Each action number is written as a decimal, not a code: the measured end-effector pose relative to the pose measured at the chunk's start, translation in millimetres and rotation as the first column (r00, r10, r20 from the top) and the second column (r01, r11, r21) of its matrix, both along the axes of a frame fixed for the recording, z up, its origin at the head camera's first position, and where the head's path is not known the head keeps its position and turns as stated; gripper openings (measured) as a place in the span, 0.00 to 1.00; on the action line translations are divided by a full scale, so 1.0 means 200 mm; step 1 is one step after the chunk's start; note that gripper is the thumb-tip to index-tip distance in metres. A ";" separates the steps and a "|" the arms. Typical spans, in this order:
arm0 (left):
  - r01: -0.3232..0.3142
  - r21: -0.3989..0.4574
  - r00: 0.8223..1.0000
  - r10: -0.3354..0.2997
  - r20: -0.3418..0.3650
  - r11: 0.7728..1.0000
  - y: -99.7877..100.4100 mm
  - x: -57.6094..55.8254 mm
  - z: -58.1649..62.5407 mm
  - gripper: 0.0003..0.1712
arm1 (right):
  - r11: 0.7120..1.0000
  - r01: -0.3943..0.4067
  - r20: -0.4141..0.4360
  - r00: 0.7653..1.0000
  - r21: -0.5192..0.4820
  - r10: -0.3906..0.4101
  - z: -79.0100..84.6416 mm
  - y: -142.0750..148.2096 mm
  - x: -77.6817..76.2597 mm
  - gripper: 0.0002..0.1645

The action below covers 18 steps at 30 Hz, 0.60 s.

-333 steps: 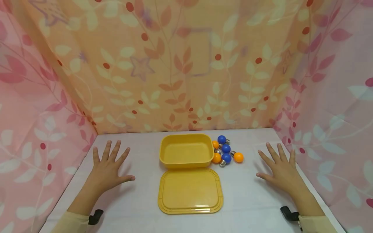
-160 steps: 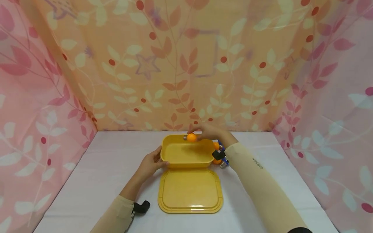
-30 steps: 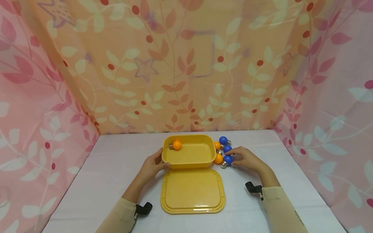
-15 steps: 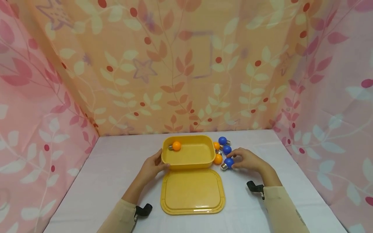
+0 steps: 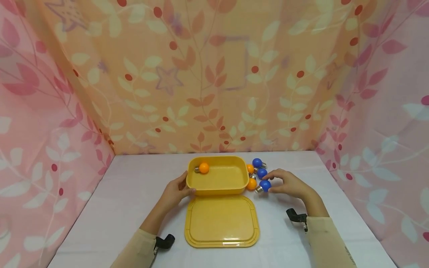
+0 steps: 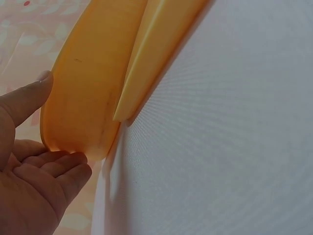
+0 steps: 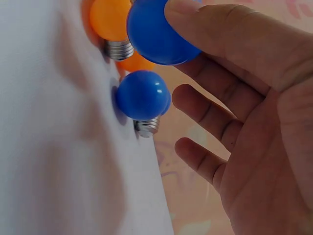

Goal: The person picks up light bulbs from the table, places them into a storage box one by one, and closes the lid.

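Observation:
My left hand [image 5: 172, 191] holds the left end of a yellow open box [image 5: 218, 191], thumb at the near side and fingers around the end. In the left wrist view the thumb and fingertips touch the box wall [image 6: 93, 73]. A blue light bulb [image 5: 265, 185] with a silver screw base is pinched between thumb and fingers of my right hand [image 5: 288, 183]. The right wrist view shows the thumb on this bulb's globe [image 7: 154, 36], the other fingers loosely bent. One orange bulb [image 5: 204, 168] lies inside the box, toward its left.
Right of the box lie more bulbs: orange ones [image 5: 251, 184] against its end, and blue ones [image 5: 257, 162] behind the held bulb. A yellow lid [image 5: 222, 221] lies flat in front of the box. Patterned cloth walls [image 5: 214, 82] stand behind and beside the white table [image 5: 117, 208].
Earlier both hands were spread apart; since then the left has taken hold of the box, and the right put an orange bulb inside. Lately the right drew a blue bulb slightly away from the pile.

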<state>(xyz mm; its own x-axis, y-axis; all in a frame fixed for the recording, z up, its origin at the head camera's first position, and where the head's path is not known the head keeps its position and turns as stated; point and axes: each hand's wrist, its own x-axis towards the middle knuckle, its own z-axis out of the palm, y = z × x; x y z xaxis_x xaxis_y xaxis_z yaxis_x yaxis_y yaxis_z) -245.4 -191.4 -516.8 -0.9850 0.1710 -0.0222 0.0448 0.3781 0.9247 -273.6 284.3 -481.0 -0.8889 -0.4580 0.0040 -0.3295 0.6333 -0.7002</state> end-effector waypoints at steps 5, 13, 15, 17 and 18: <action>-0.016 -0.016 1.000 0.016 0.014 1.000 0.00 0.01 -0.02 0.56 | 1.000 0.014 0.007 1.000 -0.004 -0.014 0.01 -0.01 0.02 0.22; -0.011 -0.003 1.000 0.011 0.010 1.000 -0.01 0.02 -0.03 0.55 | 1.000 -0.004 -0.040 0.999 -0.010 0.003 0.03 -0.02 0.04 0.22; -0.006 -0.002 1.000 0.006 0.001 1.000 -0.01 0.01 -0.02 0.55 | 1.000 -0.015 -0.069 0.998 -0.011 0.015 0.04 -0.02 0.03 0.22; -0.003 -0.003 1.000 0.003 -0.003 1.000 0.00 0.00 -0.01 0.55 | 1.000 -0.023 -0.105 0.994 -0.002 0.023 0.05 -0.03 0.02 0.22; -0.003 -0.006 1.000 0.003 -0.003 1.000 0.00 0.00 -0.01 0.55 | 1.000 -0.025 -0.121 0.992 0.002 0.025 0.06 -0.03 0.02 0.23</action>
